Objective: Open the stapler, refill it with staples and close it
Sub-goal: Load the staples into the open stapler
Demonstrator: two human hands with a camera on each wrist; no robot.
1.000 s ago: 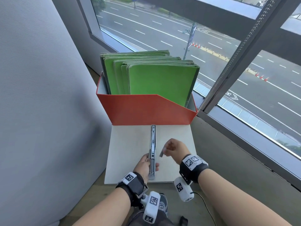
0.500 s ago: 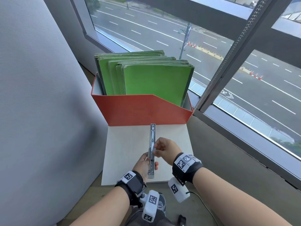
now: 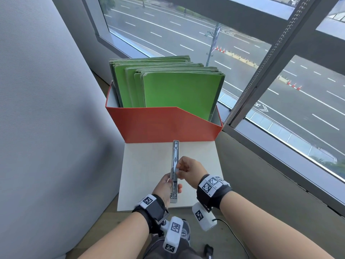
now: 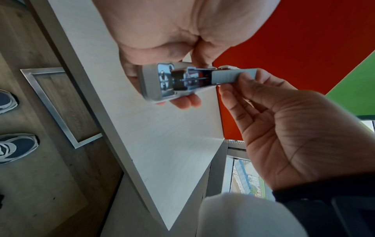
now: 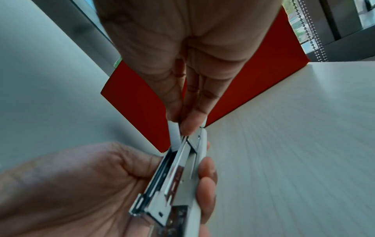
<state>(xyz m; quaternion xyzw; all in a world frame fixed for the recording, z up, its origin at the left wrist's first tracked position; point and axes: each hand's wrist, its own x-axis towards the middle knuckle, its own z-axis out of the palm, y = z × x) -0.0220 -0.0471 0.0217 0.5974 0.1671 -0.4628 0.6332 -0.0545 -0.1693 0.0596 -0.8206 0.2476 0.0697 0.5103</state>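
Grey staples [image 4: 233,76], one short strip, sit pinched between thumb and fingertips of the right hand [image 3: 188,170] at the channel mouth, likely to slide in straight. The stapler [image 3: 174,172] lies opened flat above the desk [image 3: 149,165], its rail upward so it can be loaded. Cradling it from beneath, the left hand [image 3: 165,186] curls round the body, apparently to steady it.

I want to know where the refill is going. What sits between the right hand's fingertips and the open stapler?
A grey strip of staples, pinched by the right hand, its end at the stapler; clearest in the left wrist view.
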